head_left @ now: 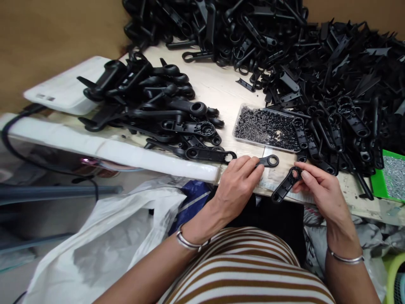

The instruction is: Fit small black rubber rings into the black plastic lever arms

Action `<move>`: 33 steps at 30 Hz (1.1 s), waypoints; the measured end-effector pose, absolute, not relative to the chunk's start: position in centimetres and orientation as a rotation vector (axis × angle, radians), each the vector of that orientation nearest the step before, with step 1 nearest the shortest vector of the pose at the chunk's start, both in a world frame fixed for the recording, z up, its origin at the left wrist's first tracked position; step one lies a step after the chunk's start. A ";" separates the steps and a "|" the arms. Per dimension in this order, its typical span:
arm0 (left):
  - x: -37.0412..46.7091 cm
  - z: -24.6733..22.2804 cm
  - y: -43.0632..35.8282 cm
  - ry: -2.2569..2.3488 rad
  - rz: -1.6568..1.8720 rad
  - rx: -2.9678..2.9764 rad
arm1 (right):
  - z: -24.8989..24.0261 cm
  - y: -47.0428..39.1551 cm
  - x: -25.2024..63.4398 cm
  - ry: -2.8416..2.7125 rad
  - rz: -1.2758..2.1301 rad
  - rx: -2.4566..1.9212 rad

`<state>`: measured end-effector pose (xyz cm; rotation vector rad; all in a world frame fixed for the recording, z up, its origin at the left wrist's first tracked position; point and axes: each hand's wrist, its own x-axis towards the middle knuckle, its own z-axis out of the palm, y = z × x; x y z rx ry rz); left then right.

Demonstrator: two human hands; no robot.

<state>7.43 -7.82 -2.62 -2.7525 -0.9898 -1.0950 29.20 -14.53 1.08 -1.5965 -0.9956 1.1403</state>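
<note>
Head view: right hand (321, 190) pinches a black lever (284, 186) by its ring end at the surface's (215, 80) front edge. Left hand (238, 181) covers part of a second lever (265, 161) near that edge, ring end exposed; whether it grips cannot be told. Small-parts box (265, 145) lies farther back.

You're facing a pale surface (218, 90), and it's carrying plenty! A pile of black parts (152, 101) is sprawling on the left, beside a white box (60, 86) that's resting at the left end. A bigger heap of black parts (316, 63) is crowding the back and right. Between them, a clear tray (266, 145) is holding tiny dark pieces (257, 122); far right, a green tray (377, 182) is holding silvery bits (395, 175).
</note>
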 end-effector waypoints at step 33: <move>8.4 -1.8 -9.9 -1.056 -1.601 -3.146 | 1.6 -14.2 26.6 -0.775 1.125 -1.620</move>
